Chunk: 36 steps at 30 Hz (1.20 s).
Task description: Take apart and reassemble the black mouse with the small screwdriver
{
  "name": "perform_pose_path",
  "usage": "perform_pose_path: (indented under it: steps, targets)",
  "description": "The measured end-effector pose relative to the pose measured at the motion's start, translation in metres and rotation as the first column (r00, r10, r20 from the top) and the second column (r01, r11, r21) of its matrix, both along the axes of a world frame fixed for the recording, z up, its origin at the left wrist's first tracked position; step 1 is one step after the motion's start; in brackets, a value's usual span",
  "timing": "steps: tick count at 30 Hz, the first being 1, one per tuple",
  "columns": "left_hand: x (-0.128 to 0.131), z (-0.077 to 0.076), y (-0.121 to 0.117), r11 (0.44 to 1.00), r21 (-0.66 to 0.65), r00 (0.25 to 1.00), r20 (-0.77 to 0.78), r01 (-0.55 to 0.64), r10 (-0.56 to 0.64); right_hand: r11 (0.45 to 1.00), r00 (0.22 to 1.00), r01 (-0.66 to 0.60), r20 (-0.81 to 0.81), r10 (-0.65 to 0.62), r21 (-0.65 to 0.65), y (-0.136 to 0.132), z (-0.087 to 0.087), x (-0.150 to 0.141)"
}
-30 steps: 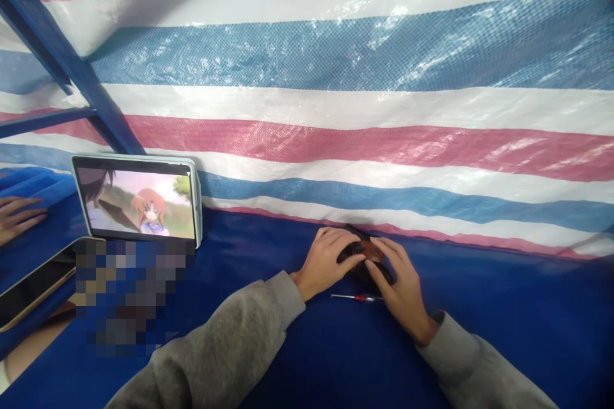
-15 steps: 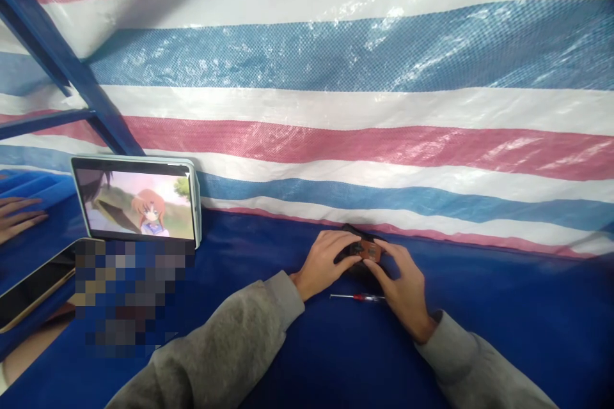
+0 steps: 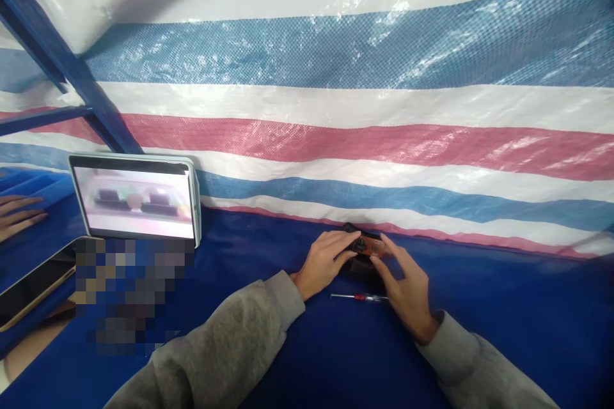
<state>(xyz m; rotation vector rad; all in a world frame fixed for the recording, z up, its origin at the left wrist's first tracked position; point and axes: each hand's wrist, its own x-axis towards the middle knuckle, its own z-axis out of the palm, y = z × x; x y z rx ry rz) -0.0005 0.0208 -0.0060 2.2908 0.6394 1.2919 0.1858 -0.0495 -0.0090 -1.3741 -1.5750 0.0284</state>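
Note:
A small reddish-brown circuit board point(image 3: 375, 246) with dark parts at its left end is between my two hands. My left hand point(image 3: 326, 261) pinches its left end, thumb below and fingers above. At the right end, the thumb and forefinger of my right hand point(image 3: 405, 278) grip the board's edges. Beneath and behind the board is a black casing point(image 3: 364, 271), partly hidden by my fingers; I cannot tell whether the two are joined. A thin screwdriver point(image 3: 359, 297) with a red and clear handle lies just in front, its right end hidden behind my right hand.
On the left a tablet point(image 3: 137, 198) playing a video stands upright on the blue tabletop point(image 3: 336, 358). A phone point(image 3: 41, 281) and a pixelated patch are nearer. Another person's hand point(image 3: 19, 217) is by a blue tray point(image 3: 43, 182). Striped sheeting point(image 3: 336, 102) hangs behind.
My right hand has shifted slightly right, with thumb and forefinger wider apart, uncovering more of the board's right end. The board sits slightly right of before. The tablet picture has changed.

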Motion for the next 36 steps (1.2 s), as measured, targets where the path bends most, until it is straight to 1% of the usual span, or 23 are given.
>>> perform_pose_path:
  steps: [8, 14, 22, 30, 36]
  targets:
    - [-0.0009, -0.0025, 0.0005, 1.0, 0.02, 1.0, -0.006, -0.001, 0.001, 1.0, 1.0, -0.001, -0.013, 0.001, -0.025, -0.0019, 0.0031, -0.0011]
    - [0.0016, -0.0019, 0.0004, 0.998, 0.068, 0.998, 0.06, 0.003, -0.007, 0.999, 1.0, -0.02, 0.003, 0.019, 0.042, -0.0014, 0.0027, -0.0002]
    - [0.0017, -0.0018, 0.0001, 1.0, 0.002, 0.993, 0.114, 0.01, -0.01, 0.995, 0.999, -0.028, 0.032, 0.025, 0.094, -0.0011, 0.0046, -0.0015]
    - [0.002, -0.0057, 0.0008, 1.0, 0.016, 0.991, 0.132, -0.019, 0.017, 0.998, 1.0, -0.016, 0.013, 0.016, 0.065, 0.0007, 0.0021, 0.001]
    - [0.0014, -0.0047, -0.0008, 0.999, 0.017, 0.989, 0.141, -0.045, 0.043, 0.998, 1.0, 0.004, 0.001, -0.004, 0.056, -0.0009, -0.0008, 0.0014]
